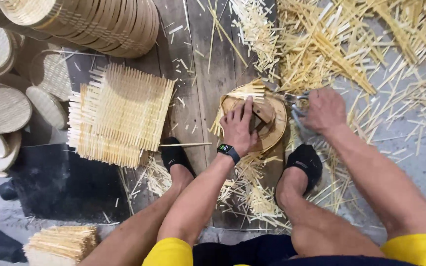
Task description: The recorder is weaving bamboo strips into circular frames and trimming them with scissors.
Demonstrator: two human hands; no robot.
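My left hand (238,125), with a dark watch on the wrist, presses flat on a round wooden disc (275,129) that lies on a woven bamboo mat piece (245,91) on the floor. My right hand (325,109) grips metal scissors (294,101) at the disc's right edge, where the mat's strips stick out. My two feet in black socks rest on either side, close to the disc.
A stack of square woven bamboo mats (122,113) lies to the left. Round woven lids (1,107) and a roll of round frames (94,22) fill the upper left. Cut bamboo strips (336,44) litter the upper right. Another mat stack (62,244) sits at lower left.
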